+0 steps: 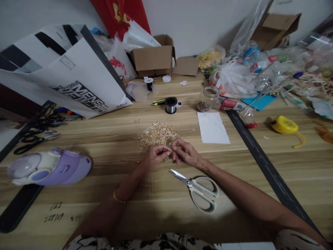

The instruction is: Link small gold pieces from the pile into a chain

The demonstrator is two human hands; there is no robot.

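A pile of small gold and clear beads (156, 134) lies on the wooden table (109, 149) just beyond my hands. My left hand (155, 155) and my right hand (185, 151) meet at the pile's near edge, fingers pinched together on something tiny between them, too small to name. Pale-handled scissors (198, 189) lie open on the table just below my right wrist. A gold bangle sits on my left wrist.
A spool of thin wire (171, 105), a glass jar of beads (207, 99) and a white paper sheet (212, 127) lie beyond the pile. A purple device (49, 166) sits left, a yellow tape measure (284, 125) right. Bags, boxes and clutter line the back.
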